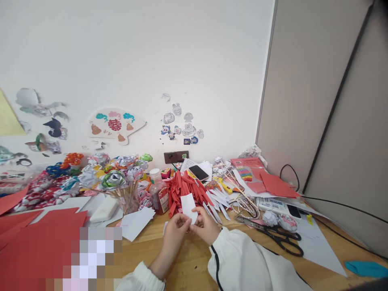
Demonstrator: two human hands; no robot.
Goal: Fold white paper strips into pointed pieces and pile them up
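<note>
A small white paper piece point(188, 205) stands upright between my two hands above the front of the wooden table. My left hand point(176, 230) pinches its lower edge with thumb and fingertips. From the other side, my right hand point(205, 227) grips the same edge, fingertips close to those of the left. Right behind the paper lies a pile of folded red paper strips point(184, 186). White folded strips point(216, 202) lie to the right of that pile. The paper's bottom end is partly hidden by my fingers.
Black-handled scissors point(281, 238) lie at the right, near a white sheet point(321, 246). A glass bottle point(157, 194) and a bunch of paper flowers on sticks point(113, 180) stand left of centre. A phone point(198, 172) rests behind. Red sheets point(45, 242) cover the left.
</note>
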